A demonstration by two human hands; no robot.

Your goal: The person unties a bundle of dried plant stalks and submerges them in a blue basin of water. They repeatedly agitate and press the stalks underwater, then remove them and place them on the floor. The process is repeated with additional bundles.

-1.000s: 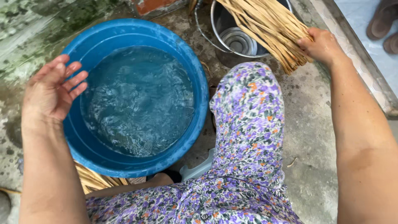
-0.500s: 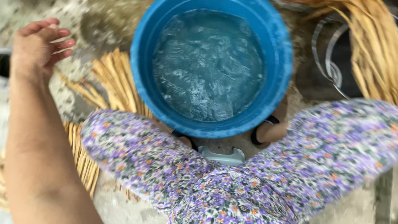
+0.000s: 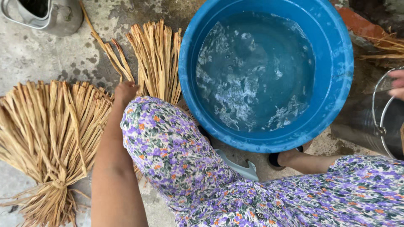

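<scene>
The head view looks straight down at a stained concrete floor (image 3: 38, 59) where a person squats in floral purple trousers (image 3: 176, 155). The left hand (image 3: 125, 90) reaches down past the left knee onto a small bundle of dry straw-coloured strips (image 3: 156, 59) that lies fanned on the floor just left of a blue plastic basin (image 3: 336, 84). The fingers are curled under and hidden against the strips, so I cannot tell whether they grip them or only rest on them. A larger tied sheaf of the same strips (image 3: 50, 138) lies near the left edge of the floor, its bound end toward the bottom left corner, just beside the left forearm. The basin holds rippling water (image 3: 256, 75) and sits in the upper middle, touching the knee's outline. Only the fingertips of the right hand (image 3: 396, 84) show at the right edge, at the wire handle of a metal bucket (image 3: 381, 122); their hold cannot be told. A metal can (image 3: 54, 17) stands at the top left corner.
</scene>
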